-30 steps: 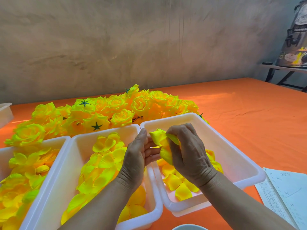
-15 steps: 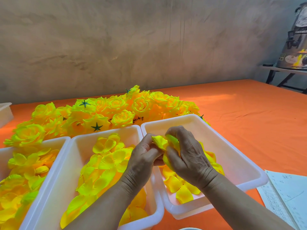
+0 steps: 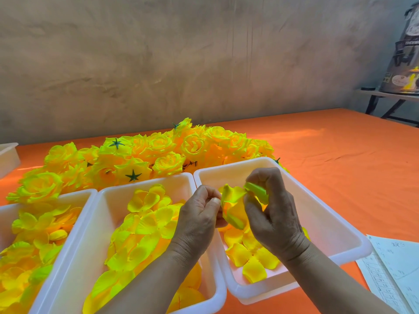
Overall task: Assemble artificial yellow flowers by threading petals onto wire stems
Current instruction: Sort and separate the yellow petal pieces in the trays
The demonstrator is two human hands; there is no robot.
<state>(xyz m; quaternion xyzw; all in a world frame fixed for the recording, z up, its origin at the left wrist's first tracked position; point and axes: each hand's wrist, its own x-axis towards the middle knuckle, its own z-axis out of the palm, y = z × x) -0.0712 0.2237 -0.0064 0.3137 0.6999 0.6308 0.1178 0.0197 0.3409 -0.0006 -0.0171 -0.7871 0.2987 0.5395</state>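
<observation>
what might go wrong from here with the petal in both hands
The petal piece is pinched between the left hand and the right hand, so it may slip or crease. Dropped, it would likely land among the loose petals in the right tray and get lost.

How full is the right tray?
Mostly empty. The right tray holds only a thin scatter of petals at its near end. Bare floor shows at the far end and along the right side.
</observation>
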